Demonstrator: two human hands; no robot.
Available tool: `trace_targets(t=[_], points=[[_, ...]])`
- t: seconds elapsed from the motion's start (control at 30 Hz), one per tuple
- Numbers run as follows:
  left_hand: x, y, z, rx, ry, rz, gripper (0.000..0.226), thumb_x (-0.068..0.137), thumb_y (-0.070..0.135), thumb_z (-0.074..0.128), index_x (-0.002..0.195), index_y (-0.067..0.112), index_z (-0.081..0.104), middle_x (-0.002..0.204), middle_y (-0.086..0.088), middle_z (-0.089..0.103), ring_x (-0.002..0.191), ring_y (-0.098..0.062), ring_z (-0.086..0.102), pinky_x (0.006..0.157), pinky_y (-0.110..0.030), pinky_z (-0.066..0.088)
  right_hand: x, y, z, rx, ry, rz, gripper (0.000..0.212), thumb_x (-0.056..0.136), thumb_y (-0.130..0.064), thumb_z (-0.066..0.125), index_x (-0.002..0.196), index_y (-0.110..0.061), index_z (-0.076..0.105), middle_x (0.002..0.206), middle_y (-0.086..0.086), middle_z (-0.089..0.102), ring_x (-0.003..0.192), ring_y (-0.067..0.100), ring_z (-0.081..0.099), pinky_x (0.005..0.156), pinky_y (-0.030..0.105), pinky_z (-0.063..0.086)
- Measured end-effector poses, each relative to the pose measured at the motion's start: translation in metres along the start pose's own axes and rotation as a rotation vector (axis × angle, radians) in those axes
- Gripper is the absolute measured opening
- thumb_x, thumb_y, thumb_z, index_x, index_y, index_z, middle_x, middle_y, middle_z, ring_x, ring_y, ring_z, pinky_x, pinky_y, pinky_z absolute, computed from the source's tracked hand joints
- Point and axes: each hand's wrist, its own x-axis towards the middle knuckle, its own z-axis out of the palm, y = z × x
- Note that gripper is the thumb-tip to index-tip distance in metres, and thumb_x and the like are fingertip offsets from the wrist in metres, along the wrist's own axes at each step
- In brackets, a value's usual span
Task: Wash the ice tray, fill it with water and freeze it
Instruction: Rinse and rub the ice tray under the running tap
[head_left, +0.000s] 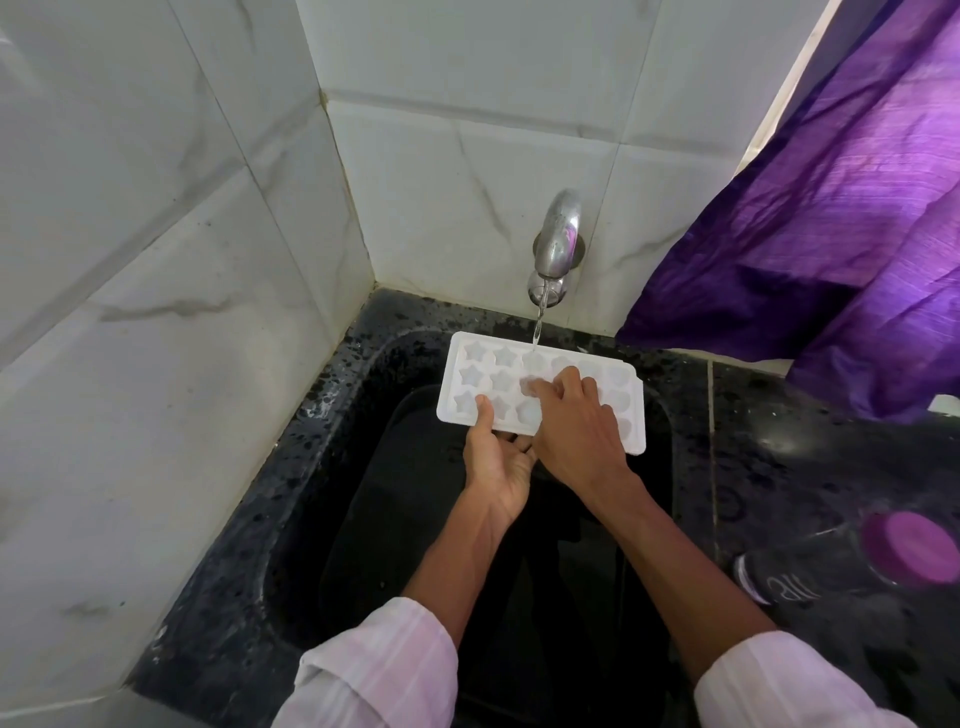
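A white ice tray (483, 374) with star-shaped cells is held level over the black sink (332, 467), under a thin stream of water from the metal tap (558, 236). My left hand (496, 457) grips the tray's near edge, thumb on top and fingers underneath. My right hand (571, 426) lies on top of the tray's middle, its fingers touching the cells where the water lands. It covers the right-hand cells in part.
White marble tiles form the corner wall (156, 260) left and behind. A purple curtain (831, 234) hangs at the right over the dark counter (779, 441). A bottle with a purple cap (909, 545) lies at the counter's right edge.
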Motion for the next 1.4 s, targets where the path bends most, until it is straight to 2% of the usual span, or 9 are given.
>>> trace_targets(t=[0.23,0.4,0.57,0.77,0.9,0.97,1.17,1.3,1.4], points=[[0.002,0.0,-0.002,-0.001,-0.002,-0.005,0.045,0.102,0.046,0.046,0.13,0.013,0.06,0.106,-0.012,0.076,0.09,-0.026,0.076,0.08,-0.042,0.06,0.003,0.0,0.0,-0.017,0.005,-0.009,0.056,0.09,-0.019,0.06,0.142,-0.03,0.044,0.119,0.003,0.039,0.109,0.022,0.04,0.083,0.036,0.041],[0.005,0.005,0.002,0.017,-0.008,0.016,0.046,0.102,0.045,0.048,0.132,0.012,0.059,0.114,-0.014,0.074,0.095,-0.027,0.074,0.086,-0.045,0.058,0.008,-0.002,0.0,-0.022,0.005,-0.007,0.061,0.087,-0.025,0.064,0.144,-0.024,0.042,0.121,0.005,0.039,0.11,0.023,0.04,0.083,0.035,0.04],[0.007,0.008,0.003,0.002,-0.003,0.016,0.049,0.102,0.045,0.047,0.135,0.011,0.057,0.116,-0.016,0.073,0.098,-0.03,0.073,0.085,-0.044,0.058,0.014,-0.001,-0.003,0.008,-0.003,-0.023,0.061,0.087,-0.017,0.063,0.143,-0.03,0.044,0.118,0.004,0.04,0.11,0.022,0.04,0.083,0.035,0.042],[0.009,0.01,0.004,0.011,-0.007,0.014,0.043,0.102,0.044,0.049,0.129,0.012,0.06,0.107,-0.013,0.076,0.092,-0.027,0.075,0.076,-0.042,0.061,0.017,-0.004,-0.003,-0.022,-0.002,-0.008,0.063,0.086,-0.021,0.065,0.145,-0.027,0.043,0.121,0.004,0.041,0.112,0.023,0.04,0.085,0.036,0.04],[0.009,0.009,0.002,0.016,-0.003,0.004,0.042,0.102,0.045,0.048,0.126,0.012,0.06,0.104,-0.013,0.077,0.092,-0.028,0.075,0.08,-0.043,0.06,0.018,-0.001,-0.005,0.007,-0.014,-0.012,0.059,0.086,-0.012,0.061,0.142,-0.028,0.048,0.118,0.004,0.043,0.109,0.022,0.041,0.081,0.033,0.04],[0.009,0.008,0.001,0.018,-0.002,0.004,0.043,0.102,0.045,0.047,0.128,0.013,0.06,0.108,-0.014,0.076,0.097,-0.03,0.074,0.082,-0.044,0.06,0.015,0.0,-0.004,-0.008,-0.023,-0.035,0.059,0.088,-0.014,0.061,0.143,-0.03,0.045,0.118,0.004,0.042,0.11,0.022,0.041,0.081,0.034,0.04],[0.008,0.006,-0.002,0.041,-0.005,-0.011,0.041,0.102,0.045,0.048,0.126,0.015,0.061,0.111,-0.012,0.075,0.096,-0.028,0.074,0.074,-0.04,0.061,0.009,0.0,0.0,-0.02,-0.02,0.009,0.061,0.089,-0.019,0.062,0.146,-0.025,0.041,0.123,0.004,0.042,0.114,0.023,0.041,0.089,0.038,0.043],[0.007,0.002,-0.005,0.025,-0.022,-0.039,0.041,0.102,0.046,0.045,0.123,0.016,0.062,0.106,-0.011,0.077,0.092,-0.026,0.075,0.074,-0.04,0.061,0.006,0.002,0.0,0.026,0.001,0.034,0.053,0.086,-0.017,0.063,0.136,-0.021,0.047,0.124,0.006,0.045,0.113,0.024,0.041,0.087,0.037,0.042],[0.008,0.002,-0.004,0.022,-0.028,-0.058,0.04,0.103,0.047,0.044,0.12,0.016,0.062,0.103,-0.011,0.077,0.09,-0.026,0.075,0.075,-0.041,0.06,0.004,0.002,0.001,0.036,0.05,0.044,0.053,0.088,-0.018,0.057,0.139,-0.019,0.044,0.126,0.008,0.046,0.114,0.027,0.041,0.087,0.039,0.042]])
